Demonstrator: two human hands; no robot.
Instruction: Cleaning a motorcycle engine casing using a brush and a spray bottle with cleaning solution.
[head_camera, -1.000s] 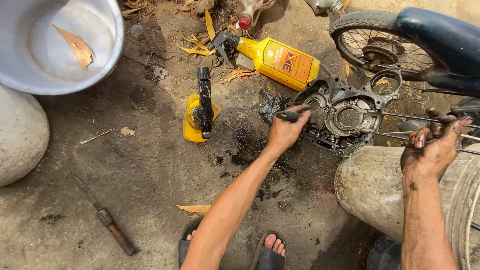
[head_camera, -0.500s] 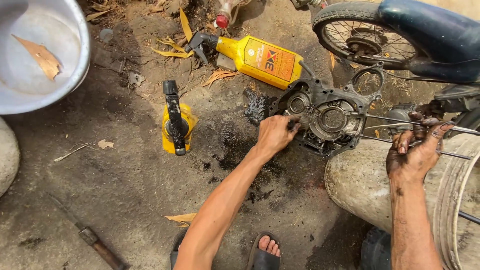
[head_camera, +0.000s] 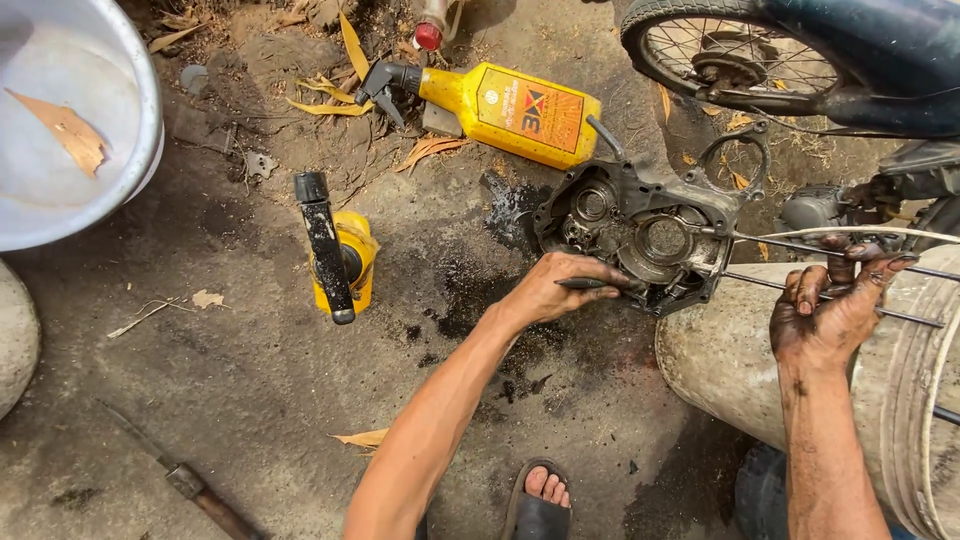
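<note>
While a sandalled foot (head_camera: 537, 500) shows at the bottom centre of the frame, the person's two arms reach up from the lower edge toward the middle right. The left hand (head_camera: 560, 288), at centre, is closed around a thin dark tool (head_camera: 585, 284), which looks like a small brush or scraper; its tip lies against the lower rim of the engine case (head_camera: 640, 232), probably because the grime sits thickest along that edge. The right hand (head_camera: 830, 310), black with oil, sits at the right of the frame with its fingers curled over the long thin rods (head_camera: 800, 245) that run out from the case. It appears to steady the part so it does not shift under the tool, though how tightly it grips cannot be told. Below that hand, a grey concrete cylinder (head_camera: 740, 370) lies on its side, and the case rests beside its upper end, open face up, which keeps the inside reachable.

Left of centre, a yellow can (head_camera: 345, 262) with a black handle stands on the dirt within reach, and a dark oil stain (head_camera: 480, 300) spreads between it and the case. A knife-like tool (head_camera: 190, 480) lies at lower left. Farther up, a yellow spray bottle (head_camera: 500, 105) lies on its side among dry leaves. A metal basin (head_camera: 140, 130) fills the upper left, and a spoked wheel (head_camera: 740, 60) occupies the upper right.
</note>
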